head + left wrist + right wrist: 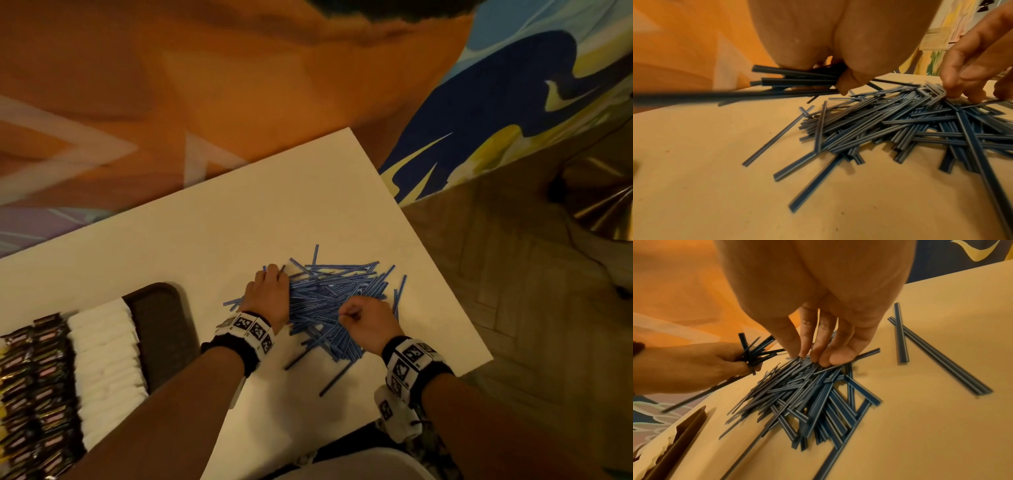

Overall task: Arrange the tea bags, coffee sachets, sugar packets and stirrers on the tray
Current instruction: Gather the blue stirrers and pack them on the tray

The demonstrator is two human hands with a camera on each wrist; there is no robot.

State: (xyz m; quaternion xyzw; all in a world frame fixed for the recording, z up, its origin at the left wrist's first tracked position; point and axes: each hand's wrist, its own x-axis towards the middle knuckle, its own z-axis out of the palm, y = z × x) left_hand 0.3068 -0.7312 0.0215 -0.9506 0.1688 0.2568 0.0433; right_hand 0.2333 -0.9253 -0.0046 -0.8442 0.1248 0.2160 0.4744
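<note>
A loose pile of blue stirrers [329, 301] [900, 126] [807, 394] lies on the white table [274, 205]. My left hand [265, 291] [844, 82] [694, 366] sits at the pile's left edge and grips a bundle of stirrers [793, 78] [754, 352], whose ends stick out past the fist. My right hand [363, 318] [962, 81] [818, 353] is over the near right of the pile, its fingertips and thumb pressing down on the top stirrers. The dark brown tray [164, 329] [684, 431] stands to the left, holding white sugar packets [106, 359] and dark coffee sachets [44, 377] in rows.
A few stray stirrers [937, 356] lie apart on the right of the pile. The table's right edge [445, 274] runs close behind the pile, with wooden floor beyond it. A bare strip of tray lies beside the sugar packets. A painted wall stands behind the table.
</note>
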